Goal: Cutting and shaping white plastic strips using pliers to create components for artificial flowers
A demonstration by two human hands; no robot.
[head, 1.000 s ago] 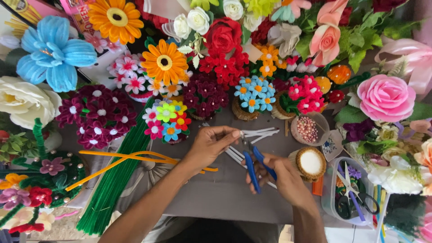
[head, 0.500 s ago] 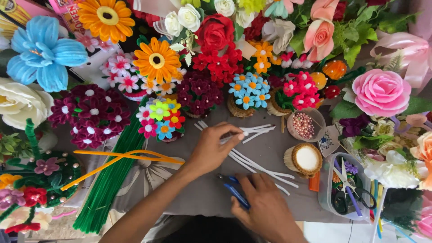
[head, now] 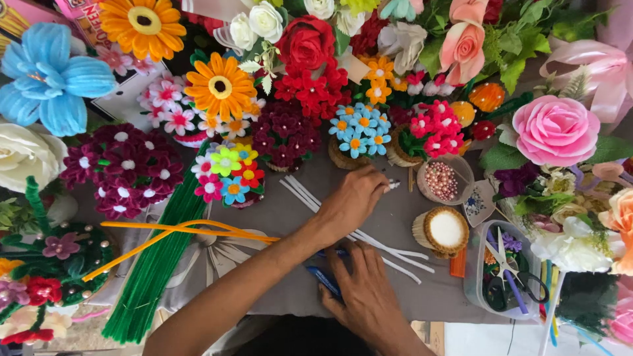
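My left hand [head: 353, 204] reaches across the grey cloth [head: 290, 217] to a loose bundle of white pipe cleaners [head: 395, 254]. Its fingertips pinch their far ends, next to a small bowl of pink beads [head: 440, 179]. My right hand [head: 362, 290] lies flat near the front edge, fingers spread. It covers a blue-handled cutting tool [head: 324, 279], and only the handles stick out by the thumb.
Pipe-cleaner flower bouquets ring the cloth on three sides. A thick bundle of green stems [head: 155, 270] and a few orange ones [head: 178, 231] lie at left. At right are a round white-topped box [head: 446, 229] and a clear tub holding scissors [head: 504, 277].
My right hand came down from above the cloth with the blue tool and now rests flat on it. My left hand slid right along the white pipe cleaners toward the bead bowl.
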